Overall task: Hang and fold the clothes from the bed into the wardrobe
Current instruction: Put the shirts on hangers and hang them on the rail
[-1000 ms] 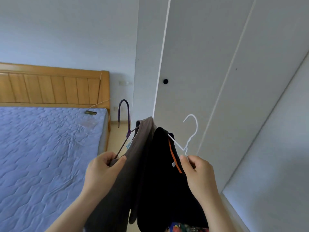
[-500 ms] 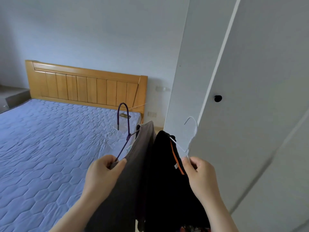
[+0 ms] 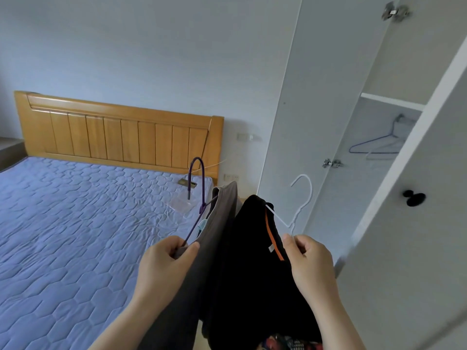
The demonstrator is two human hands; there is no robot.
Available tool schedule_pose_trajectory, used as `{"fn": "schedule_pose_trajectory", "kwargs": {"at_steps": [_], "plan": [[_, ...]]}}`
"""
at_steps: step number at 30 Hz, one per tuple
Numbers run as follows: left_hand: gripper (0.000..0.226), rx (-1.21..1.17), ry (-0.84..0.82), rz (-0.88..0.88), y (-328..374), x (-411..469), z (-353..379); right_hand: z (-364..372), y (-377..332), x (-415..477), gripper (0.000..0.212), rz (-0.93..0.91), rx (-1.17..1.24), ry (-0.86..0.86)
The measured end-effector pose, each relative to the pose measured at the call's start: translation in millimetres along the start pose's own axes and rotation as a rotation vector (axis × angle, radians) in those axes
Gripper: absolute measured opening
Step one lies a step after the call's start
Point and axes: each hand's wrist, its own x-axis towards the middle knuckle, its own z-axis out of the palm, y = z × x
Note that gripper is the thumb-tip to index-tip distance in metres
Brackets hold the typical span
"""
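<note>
Closest to me, my left hand (image 3: 161, 266) pinches the shoulder of a thin purple wire hanger (image 3: 203, 183) between thumb and curled fingers, together with the edge of the soft grey-brown garment (image 3: 217, 223) draped over it. My right hand (image 3: 310, 263) pinches the neck of a thin white wire hanger (image 3: 310, 190), just under its hook, and that one carries a black garment with an orange neck trim (image 3: 247, 248). Both pieces hang side by side between my hands, touching, with their lower parts out of view. I judge them light and limp, so the cloth can slide off the slick wire if a hanger tips. The wire will flex as well. The safe hold is at the base of each hook, with the shoulders kept level. To my left lies the bed's blue quilted mattress (image 3: 75, 223), with no clothing on the part I can see, and the slatted wooden headboard (image 3: 113, 137) stands beyond it. Further right the white wardrobe (image 3: 391, 102) stands open, and a bare blue wire hanger (image 3: 374, 144) hangs from its rail, where these two should go next
</note>
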Motion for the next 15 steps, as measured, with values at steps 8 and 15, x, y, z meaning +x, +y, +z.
{"fn": "schedule_pose_trajectory", "kwargs": {"at_steps": [8,15], "plan": [[0.048,0.016,0.012,0.022,-5,99,53,37,33,103,0.052,0.026,0.018,0.035],[0.046,0.014,-0.022,0.062,6,173,102,50,54,179,0.05,0.069,0.031,0.088]]}}
